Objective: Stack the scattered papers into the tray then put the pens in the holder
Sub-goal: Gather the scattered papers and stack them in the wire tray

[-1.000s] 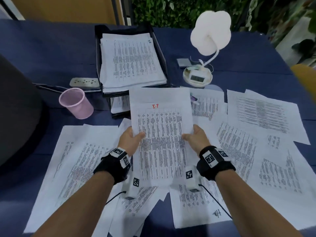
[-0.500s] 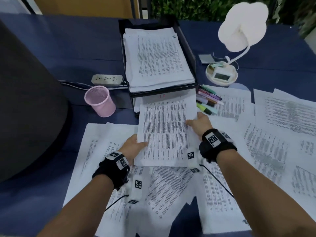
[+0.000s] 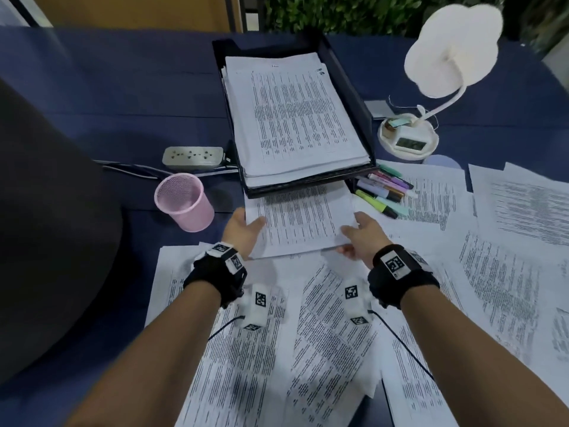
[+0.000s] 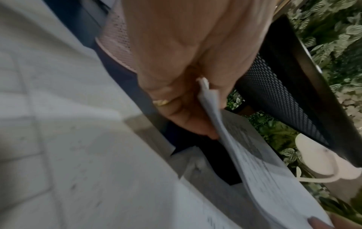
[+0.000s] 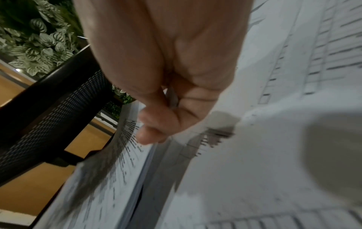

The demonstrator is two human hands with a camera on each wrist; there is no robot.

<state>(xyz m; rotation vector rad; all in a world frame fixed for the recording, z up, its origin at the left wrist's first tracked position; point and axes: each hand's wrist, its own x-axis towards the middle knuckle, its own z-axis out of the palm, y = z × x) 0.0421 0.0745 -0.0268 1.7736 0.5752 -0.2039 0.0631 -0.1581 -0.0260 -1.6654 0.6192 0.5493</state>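
You hold a sheaf of printed sheets by its near corners, left hand and right hand each pinching an edge, thumb on top and fingers beneath, as the wrist views confirm. The far end of the sheaf is tucked under the front lip of the black tray, heading, it seems, for a lower tier; the upper tier already carries a thick pile. Whether the far end has reached a shelf or only hangs in the gap cannot be told from here.

The step in hand is the stacking of papers, and it is far from done: loose sheets cover the blue table in front of you and off to your right. The pens lie in a cluster just right of the tray's front corner, partly on paper, well apart from the pink holder, which stands to the left of the tray.

The next move likely calls for a level, straight push so the sheaf slides home without buckling against the lip, then a release of both pinches and a reach back for more sheets. Keep your right wrist clear of the pens; a nudge could roll them under the papers.
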